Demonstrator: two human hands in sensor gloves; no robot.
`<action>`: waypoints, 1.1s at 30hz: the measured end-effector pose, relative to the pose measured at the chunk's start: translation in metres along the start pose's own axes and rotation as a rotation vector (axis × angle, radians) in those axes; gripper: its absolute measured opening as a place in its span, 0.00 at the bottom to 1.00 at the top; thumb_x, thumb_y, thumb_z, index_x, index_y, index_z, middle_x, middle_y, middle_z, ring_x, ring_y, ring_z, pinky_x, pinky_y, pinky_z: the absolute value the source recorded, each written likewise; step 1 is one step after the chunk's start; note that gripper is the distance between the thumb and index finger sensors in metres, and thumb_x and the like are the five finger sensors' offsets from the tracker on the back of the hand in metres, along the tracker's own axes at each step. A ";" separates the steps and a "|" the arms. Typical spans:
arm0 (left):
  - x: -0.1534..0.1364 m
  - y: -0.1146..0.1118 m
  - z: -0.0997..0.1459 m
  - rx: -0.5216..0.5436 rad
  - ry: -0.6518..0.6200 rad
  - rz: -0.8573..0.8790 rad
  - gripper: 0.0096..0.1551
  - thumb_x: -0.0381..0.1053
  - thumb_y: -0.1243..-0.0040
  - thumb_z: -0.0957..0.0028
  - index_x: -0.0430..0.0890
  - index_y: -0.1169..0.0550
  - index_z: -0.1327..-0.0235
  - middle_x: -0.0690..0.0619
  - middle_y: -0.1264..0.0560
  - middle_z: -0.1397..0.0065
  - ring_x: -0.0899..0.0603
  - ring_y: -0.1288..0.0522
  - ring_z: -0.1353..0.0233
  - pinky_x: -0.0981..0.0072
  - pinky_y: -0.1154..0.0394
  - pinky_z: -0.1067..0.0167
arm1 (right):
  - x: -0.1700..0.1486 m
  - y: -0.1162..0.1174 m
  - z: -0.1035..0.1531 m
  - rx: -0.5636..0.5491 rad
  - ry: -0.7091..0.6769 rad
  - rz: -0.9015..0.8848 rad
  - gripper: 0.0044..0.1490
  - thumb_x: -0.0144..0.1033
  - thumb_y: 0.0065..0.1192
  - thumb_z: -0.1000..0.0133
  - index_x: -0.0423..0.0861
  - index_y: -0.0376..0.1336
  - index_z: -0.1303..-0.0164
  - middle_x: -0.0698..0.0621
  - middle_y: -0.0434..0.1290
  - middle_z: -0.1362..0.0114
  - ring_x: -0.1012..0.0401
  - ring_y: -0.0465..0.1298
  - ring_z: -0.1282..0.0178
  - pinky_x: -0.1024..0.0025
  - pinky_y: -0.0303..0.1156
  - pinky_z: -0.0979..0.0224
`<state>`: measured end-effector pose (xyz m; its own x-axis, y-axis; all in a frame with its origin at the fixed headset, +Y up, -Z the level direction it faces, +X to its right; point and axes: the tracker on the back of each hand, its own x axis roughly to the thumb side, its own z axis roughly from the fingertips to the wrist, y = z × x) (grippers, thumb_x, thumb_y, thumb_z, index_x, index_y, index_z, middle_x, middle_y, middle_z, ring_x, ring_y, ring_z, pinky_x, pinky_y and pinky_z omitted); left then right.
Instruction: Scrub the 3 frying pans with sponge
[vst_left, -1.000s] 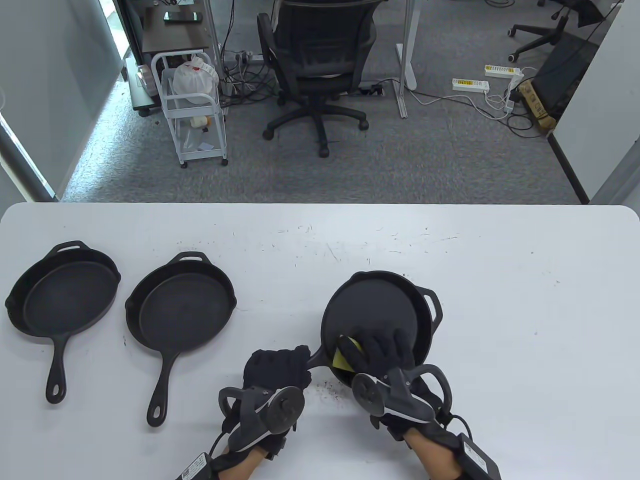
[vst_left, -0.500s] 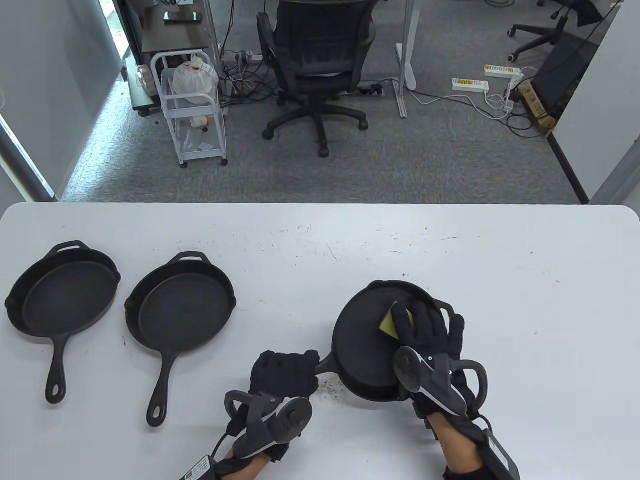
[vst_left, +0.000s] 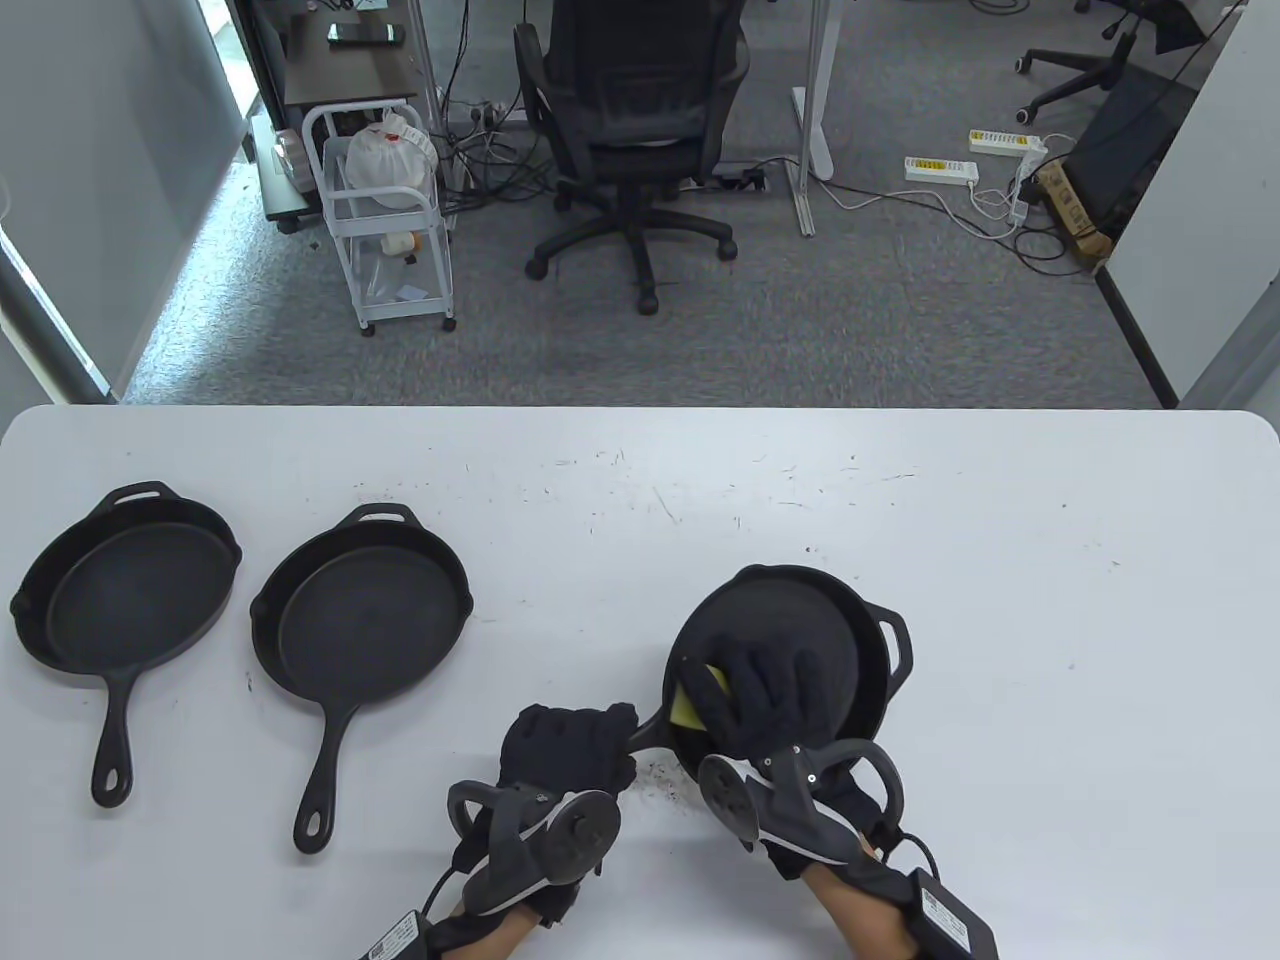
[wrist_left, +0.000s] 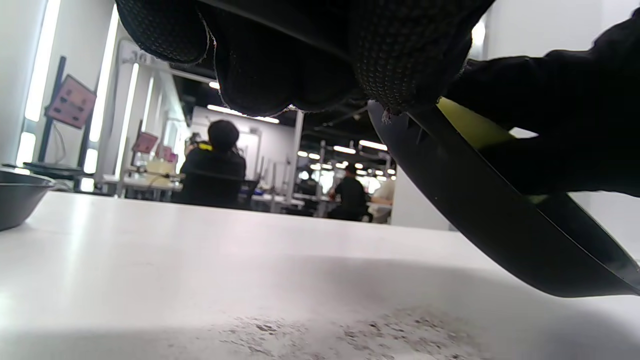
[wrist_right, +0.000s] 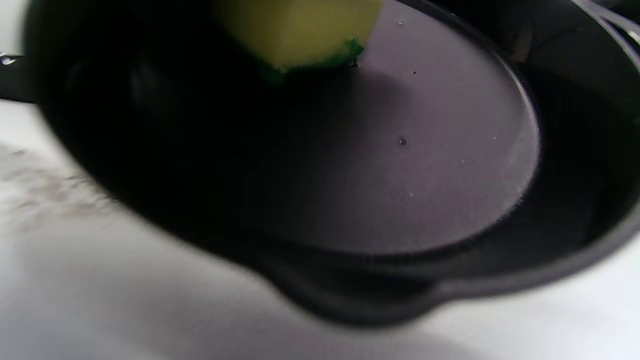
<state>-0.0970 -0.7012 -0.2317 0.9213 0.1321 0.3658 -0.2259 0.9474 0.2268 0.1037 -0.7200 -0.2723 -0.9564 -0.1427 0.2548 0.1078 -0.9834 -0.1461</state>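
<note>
A yellow sponge (vst_left: 690, 700) is pressed by the spread fingers of the right hand (vst_left: 770, 695) against the floor of the rightmost frying pan (vst_left: 800, 625), near its left wall, while the handle (vst_left: 645, 730) of that pan is gripped by the curled fingers of the left hand (vst_left: 565, 745). This pan is seen tilted in the left wrist view, its near edge raised over dark crumbs (vst_left: 665, 775) scattered on the white bench (vst_left: 1050, 650). Two more frying pans, a middle pan (vst_left: 360, 625) and a leftmost pan (vst_left: 125, 590), lie flat and well apart to the left, handles toward the person.

Yellow sponge (wrist_right: 300, 30) inside black pan (wrist_right: 425, 150)
</note>
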 end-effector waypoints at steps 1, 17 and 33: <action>0.001 0.000 0.000 -0.006 -0.005 0.005 0.35 0.53 0.29 0.53 0.51 0.22 0.29 0.52 0.17 0.36 0.43 0.20 0.35 0.34 0.31 0.28 | -0.005 0.000 -0.001 -0.006 0.027 -0.007 0.51 0.53 0.61 0.48 0.61 0.37 0.22 0.49 0.51 0.13 0.46 0.61 0.16 0.37 0.46 0.19; -0.013 0.007 0.002 0.060 0.084 0.028 0.35 0.53 0.32 0.51 0.49 0.23 0.28 0.51 0.19 0.35 0.41 0.20 0.35 0.32 0.31 0.28 | -0.014 0.000 0.010 0.073 -0.042 0.005 0.52 0.52 0.69 0.51 0.61 0.43 0.22 0.50 0.58 0.16 0.48 0.67 0.25 0.38 0.51 0.19; 0.004 -0.001 0.003 0.004 -0.032 -0.028 0.34 0.53 0.30 0.53 0.51 0.22 0.29 0.52 0.17 0.36 0.42 0.20 0.35 0.33 0.31 0.28 | -0.048 0.009 -0.002 0.058 0.222 0.001 0.53 0.53 0.61 0.48 0.58 0.35 0.22 0.47 0.51 0.14 0.45 0.63 0.19 0.37 0.49 0.19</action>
<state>-0.0937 -0.7030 -0.2278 0.9168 0.0960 0.3877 -0.2013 0.9494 0.2410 0.1502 -0.7220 -0.2880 -0.9919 -0.1217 0.0371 0.1180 -0.9890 -0.0894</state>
